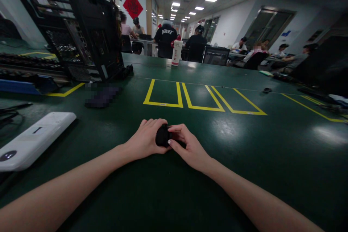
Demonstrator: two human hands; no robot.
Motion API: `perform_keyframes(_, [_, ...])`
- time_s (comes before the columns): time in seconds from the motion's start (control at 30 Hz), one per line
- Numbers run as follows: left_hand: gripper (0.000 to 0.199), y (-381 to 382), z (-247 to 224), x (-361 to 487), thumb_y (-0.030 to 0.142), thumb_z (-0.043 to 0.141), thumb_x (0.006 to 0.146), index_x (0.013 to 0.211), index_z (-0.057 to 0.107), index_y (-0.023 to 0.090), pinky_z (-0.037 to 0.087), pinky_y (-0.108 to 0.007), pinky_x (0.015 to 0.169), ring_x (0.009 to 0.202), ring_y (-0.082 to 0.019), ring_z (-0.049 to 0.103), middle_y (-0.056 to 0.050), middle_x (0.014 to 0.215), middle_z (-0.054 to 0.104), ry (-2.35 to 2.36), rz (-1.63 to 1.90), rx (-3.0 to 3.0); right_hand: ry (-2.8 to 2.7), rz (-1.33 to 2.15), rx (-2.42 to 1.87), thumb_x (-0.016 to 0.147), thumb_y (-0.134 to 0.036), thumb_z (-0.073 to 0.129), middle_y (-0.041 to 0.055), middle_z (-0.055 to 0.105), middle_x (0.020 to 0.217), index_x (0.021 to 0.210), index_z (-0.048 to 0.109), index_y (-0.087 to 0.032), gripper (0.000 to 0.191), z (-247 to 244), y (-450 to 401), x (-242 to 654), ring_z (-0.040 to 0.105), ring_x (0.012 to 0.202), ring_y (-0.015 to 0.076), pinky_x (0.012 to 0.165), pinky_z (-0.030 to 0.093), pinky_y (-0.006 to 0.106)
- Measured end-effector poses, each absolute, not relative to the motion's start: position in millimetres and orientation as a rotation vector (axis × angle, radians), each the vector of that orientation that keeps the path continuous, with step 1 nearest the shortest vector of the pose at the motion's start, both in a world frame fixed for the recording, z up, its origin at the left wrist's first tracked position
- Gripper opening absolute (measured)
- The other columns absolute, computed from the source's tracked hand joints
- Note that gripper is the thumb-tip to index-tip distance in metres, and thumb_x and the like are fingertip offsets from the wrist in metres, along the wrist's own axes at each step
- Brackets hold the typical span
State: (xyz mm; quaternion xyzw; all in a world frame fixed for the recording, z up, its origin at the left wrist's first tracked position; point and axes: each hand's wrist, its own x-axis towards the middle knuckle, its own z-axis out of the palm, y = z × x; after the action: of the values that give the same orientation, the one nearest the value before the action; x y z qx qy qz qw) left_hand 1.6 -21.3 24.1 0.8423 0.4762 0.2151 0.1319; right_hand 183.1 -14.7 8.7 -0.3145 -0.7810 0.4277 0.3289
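Note:
A small black object [162, 136] with a rounded, shiny side is between my two hands, low over the green table [168, 188]. My left hand [148, 137] is wrapped round its left side, thumb below and fingers above. At its right edge, the thumb and fingertips of my right hand [189, 146] close on it. What exactly the object is cannot be made out. Beyond the hands, yellow tape frames [163, 105] mark the tabletop.
At the left stand a black open computer case [89, 36] and a white device [38, 139], with a dark blurred item [103, 97] between. A white cup [177, 53] stands at the far edge. A small black ring-like piece [267, 90] lies right. Several people sit beyond.

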Motion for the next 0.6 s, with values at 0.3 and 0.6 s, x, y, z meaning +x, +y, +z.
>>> perform_keyframes(0.3, [0.054, -21.2, 22.9, -0.7, 0.037, 0.065, 0.065, 0.111, 0.040, 0.019, 0.035, -0.038, 0.080, 0.094, -0.024, 0.050, -0.007, 0.107, 0.053, 1.358, 0.628, 2.426, -2.106, 1.060, -0.835, 0.078, -0.016, 0.053, 0.0055, 0.046, 0.110, 0.110, 0.042, -0.022, 0.035, 12.6, -17.3, 184.3, 0.051, 0.101, 0.0184, 0.090, 0.045, 0.041])
perform_keyframes(0.6, [0.050, -22.1, 24.6, 0.6, 0.041, 0.062, 0.067, 0.109, 0.042, 0.020, 0.035, -0.038, 0.078, 0.092, -0.025, 0.051, -0.007, 0.105, 0.054, 1.361, 0.649, 2.425, -2.040, 1.132, -0.869, 0.083, -0.020, 0.047, 0.0051, 0.047, 0.112, 0.112, 0.040, -0.024, 0.031, 9.5, -15.8, 182.3, 0.052, 0.103, 0.0176, 0.091, 0.045, 0.040])
